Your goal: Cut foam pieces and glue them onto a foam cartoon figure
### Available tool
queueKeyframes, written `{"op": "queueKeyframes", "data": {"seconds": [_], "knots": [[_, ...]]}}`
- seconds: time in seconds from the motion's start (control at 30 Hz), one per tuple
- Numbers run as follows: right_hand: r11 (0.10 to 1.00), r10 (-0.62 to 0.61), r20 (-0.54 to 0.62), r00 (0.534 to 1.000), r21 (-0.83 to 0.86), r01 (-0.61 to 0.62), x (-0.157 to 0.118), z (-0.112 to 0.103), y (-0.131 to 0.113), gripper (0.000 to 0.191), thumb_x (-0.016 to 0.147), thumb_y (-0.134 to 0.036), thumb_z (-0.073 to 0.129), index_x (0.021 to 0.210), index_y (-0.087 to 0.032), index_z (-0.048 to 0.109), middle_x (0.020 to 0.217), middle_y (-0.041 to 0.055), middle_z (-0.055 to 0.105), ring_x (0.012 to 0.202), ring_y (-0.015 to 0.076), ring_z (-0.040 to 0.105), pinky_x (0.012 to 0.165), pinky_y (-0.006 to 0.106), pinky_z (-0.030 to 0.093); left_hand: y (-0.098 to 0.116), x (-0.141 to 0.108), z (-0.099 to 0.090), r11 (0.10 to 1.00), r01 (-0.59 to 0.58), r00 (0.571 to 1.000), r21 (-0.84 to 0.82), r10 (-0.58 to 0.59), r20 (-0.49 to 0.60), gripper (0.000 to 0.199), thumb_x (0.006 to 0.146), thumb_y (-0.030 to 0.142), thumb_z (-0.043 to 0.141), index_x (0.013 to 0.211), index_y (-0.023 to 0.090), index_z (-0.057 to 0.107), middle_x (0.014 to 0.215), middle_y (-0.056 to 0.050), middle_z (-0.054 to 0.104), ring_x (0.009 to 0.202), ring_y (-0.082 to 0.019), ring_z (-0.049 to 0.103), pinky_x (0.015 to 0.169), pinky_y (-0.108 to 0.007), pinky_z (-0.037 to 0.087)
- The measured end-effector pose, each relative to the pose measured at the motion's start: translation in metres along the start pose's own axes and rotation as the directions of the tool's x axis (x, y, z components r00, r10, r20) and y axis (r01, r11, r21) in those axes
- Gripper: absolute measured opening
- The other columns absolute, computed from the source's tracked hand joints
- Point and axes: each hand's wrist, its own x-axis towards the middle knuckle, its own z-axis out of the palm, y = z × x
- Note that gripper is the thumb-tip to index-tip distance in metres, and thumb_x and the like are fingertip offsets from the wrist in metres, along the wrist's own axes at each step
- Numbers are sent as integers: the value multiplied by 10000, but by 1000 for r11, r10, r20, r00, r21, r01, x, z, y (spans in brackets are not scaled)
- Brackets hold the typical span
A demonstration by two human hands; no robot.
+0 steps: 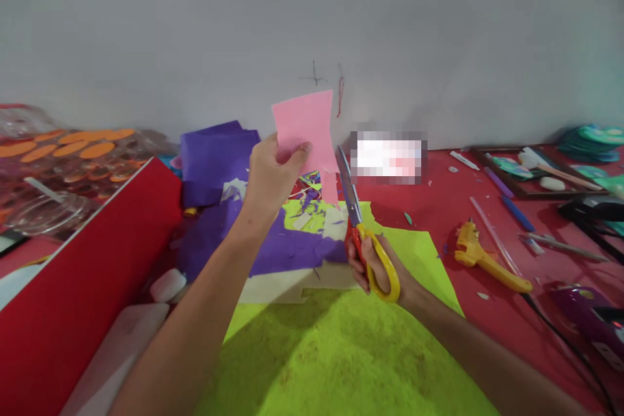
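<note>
A sheet of pink paper [307, 118] is pinched in my left hand [273, 169], thumb in front, held up over the work surface. A narrow pink strip [330, 188] hangs at its lower right edge; whether it is still joined I cannot tell. My right hand [377, 263] grips scissors [351, 198] with a yellow and red handle, blades pointing up. The blade tips are close beside the paper's right edge. Below lie purple sheets [287, 250], cream pieces [277, 286], small scraps [307, 208] and a large yellow-green sheet [331, 344].
A yellow glue gun [487, 257] with a black cord lies at the right, near pens [517, 211] and a dark-rimmed tray [526, 192]. A red panel [97, 273] stands at the left, beside orange discs [97, 149]. A grey wall [195, 45] closes off the back.
</note>
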Motion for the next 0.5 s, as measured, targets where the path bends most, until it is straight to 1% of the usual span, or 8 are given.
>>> {"op": "queueKeyframes", "data": {"seconds": [0.1, 0.17, 0.33, 0.5], "knots": [[999, -41, 68, 997, 10, 40, 0, -1, 3, 672, 823, -877, 569, 831, -207, 520, 622, -88, 435, 381, 49, 407, 342, 174, 366, 1, 0, 0, 1000, 14, 1000, -17, -14, 9, 111, 835, 269, 694, 795, 170, 661, 751, -5, 656, 667, -134, 562, 599, -258, 449], [999, -35, 102, 994, 0, 36, -1, -1, 4, 670, 840, -877, 544, 854, -208, 524, 652, -78, 445, 405, 55, 416, 363, 182, 378, 1, 0, 0, 999, 26, 1000, -33, -25, 12, 122, 833, 277, 699, 792, 170, 657, 756, -10, 656, 669, -135, 563, 591, -257, 455], [1000, -6, 152, 988, 25, 2, -1, 0, 5, 683, 827, -903, 518, 861, -221, 505, 644, -85, 437, 388, 64, 410, 356, 200, 386, 3, 1, -1, 992, 67, 997, -105, -64, 35, 141, 822, 295, 714, 781, 180, 642, 739, -12, 642, 653, -135, 556, 564, -251, 452], [997, -17, 163, 986, 81, 4, 1, 0, 7, 680, 831, -899, 521, 866, -219, 513, 632, -91, 430, 381, 66, 420, 353, 197, 391, 6, -2, 1, 985, 109, 989, -135, -94, 111, 165, 803, 315, 727, 759, 179, 644, 687, -3, 610, 603, -120, 521, 527, -242, 422]]}}
